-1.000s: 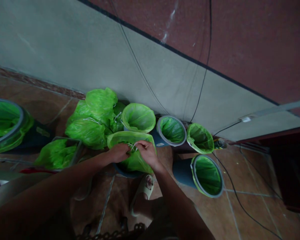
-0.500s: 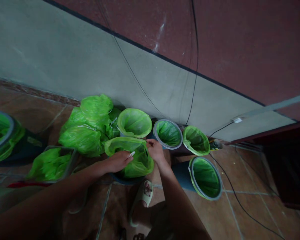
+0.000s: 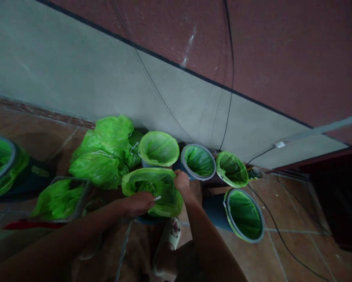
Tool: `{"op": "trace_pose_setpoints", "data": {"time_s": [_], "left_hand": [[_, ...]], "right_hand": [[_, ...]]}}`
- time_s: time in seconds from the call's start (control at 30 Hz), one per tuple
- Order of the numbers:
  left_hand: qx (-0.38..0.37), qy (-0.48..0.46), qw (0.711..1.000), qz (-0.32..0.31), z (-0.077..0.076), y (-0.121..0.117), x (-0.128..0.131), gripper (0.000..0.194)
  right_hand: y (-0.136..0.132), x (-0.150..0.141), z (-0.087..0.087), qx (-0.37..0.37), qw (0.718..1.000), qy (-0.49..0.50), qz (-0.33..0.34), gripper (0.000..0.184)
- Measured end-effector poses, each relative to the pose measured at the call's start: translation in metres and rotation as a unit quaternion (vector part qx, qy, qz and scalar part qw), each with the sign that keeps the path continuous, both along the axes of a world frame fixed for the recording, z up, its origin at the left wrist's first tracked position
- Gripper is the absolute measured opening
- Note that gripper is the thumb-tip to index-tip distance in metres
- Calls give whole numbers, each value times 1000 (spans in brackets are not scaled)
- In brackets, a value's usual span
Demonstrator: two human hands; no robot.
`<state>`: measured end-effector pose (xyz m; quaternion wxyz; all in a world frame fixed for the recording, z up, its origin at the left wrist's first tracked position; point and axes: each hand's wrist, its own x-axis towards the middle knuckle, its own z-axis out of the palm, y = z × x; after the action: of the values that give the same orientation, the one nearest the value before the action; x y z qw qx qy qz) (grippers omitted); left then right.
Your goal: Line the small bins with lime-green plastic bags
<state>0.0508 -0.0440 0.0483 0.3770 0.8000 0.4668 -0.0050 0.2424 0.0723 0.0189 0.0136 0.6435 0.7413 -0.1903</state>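
Fingers (image 3: 178, 175) now apart at liner (image 3: 148, 172)

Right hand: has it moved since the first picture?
Yes. Judged against the grey-rimmed bin by the wall, the right hand has shifted rightward, closer to that bin and away from the left hand.

left hand (image 3: 139, 204) — white drawstring (image 3: 157, 198) | right hand (image 3: 182, 181) — green liner (image 3: 167, 196) | grey-rimmed bin (image 3: 214, 165) nearby

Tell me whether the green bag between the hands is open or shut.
Open. The green bag gapes wide, its inside in view, the right hand at its rim.
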Motion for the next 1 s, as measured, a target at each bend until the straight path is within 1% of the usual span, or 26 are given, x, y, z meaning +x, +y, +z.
{"op": "trace_pose_setpoints", "data": {"time_s": [0.07, 0.1, 0.17, 0.2, 0.27, 0.33, 0.37, 0.43, 0.6, 0.7, 0.77, 0.87, 1.0], "left_hand": [[5, -6, 999, 41, 5, 6, -1, 39], [6, -9, 998, 54, 7, 9, -2, 41], [11, -11, 998, 60, 9, 15, -3, 42], [15, -7, 998, 63, 9, 17, -4, 42], [22, 1, 998, 67, 7, 18, -4, 40], [28, 6, 997, 68, 5, 18, -4, 39], [31, 6, 997, 69, 3, 17, -4, 39], [39, -3, 996, 77, 1, 15, -5, 37], [36, -45, 992, 110, -9, 13, -10, 31], [47, -45, 986, 150, -14, 15, -9, 32], [73, -51, 978, 186, -14, 17, -7, 35], [107, -68, 959, 254, -8, 21, -2, 35], [111, -88, 930, 338, -1, 26, 0, 36]], "right_hand": [[3, 0, 1, 4, 1000, 22, 5, 31], [3, 0, 0, 6, 999, 48, 8, 32], [4, -1, -2, 7, 990, 139, 25, 34], [3, -2, -4, 4, 980, 197, 37, 36], [2, -3, -9, -10, 950, 304, 65, 44], [0, -3, -11, -27, 925, 368, 91, 54], [-2, -3, -12, -36, 918, 382, 104, 58], [-4, -3, -10, -51, 915, 378, 132, 57], [-11, -7, -2, -52, 930, 325, 162, 45], [-14, -10, 5, -40, 923, 332, 190, 41], [-15, -10, 11, -20, 921, 332, 202, 38], [-18, -9, 19, 26, 926, 312, 214, 36], [-26, -10, 26, 96, 931, 260, 235, 36]]}}
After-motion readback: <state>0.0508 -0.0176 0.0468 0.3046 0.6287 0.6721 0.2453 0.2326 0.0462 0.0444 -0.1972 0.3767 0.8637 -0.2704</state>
